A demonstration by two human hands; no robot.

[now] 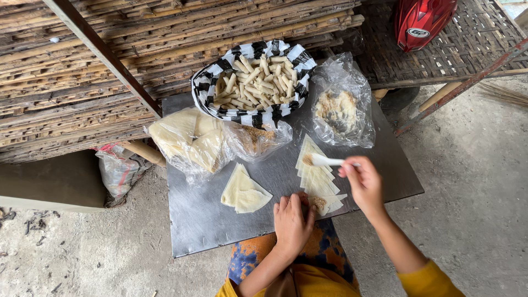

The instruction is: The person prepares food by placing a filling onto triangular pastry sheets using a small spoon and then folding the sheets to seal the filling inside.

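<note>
My right hand (363,184) holds a white spoon (324,160) carrying a bit of crumbly filling, above a fanned row of pale triangular pastry sheets (314,173). My left hand (291,223) lies flat on the nearest sheet at the tray's front edge, next to a small heap of brown filling (319,202). A second small stack of triangular sheets (243,191) lies to the left on the grey metal tray (192,220).
A black-and-white checked bag (250,113) holds several rolled pastry sticks. Clear plastic bags hold crumbly filling (338,110), more brown crumbs (256,137) and folded pastry sheets (187,140). Bamboo slats lie behind, a red helmet (421,19) at top right, concrete floor around.
</note>
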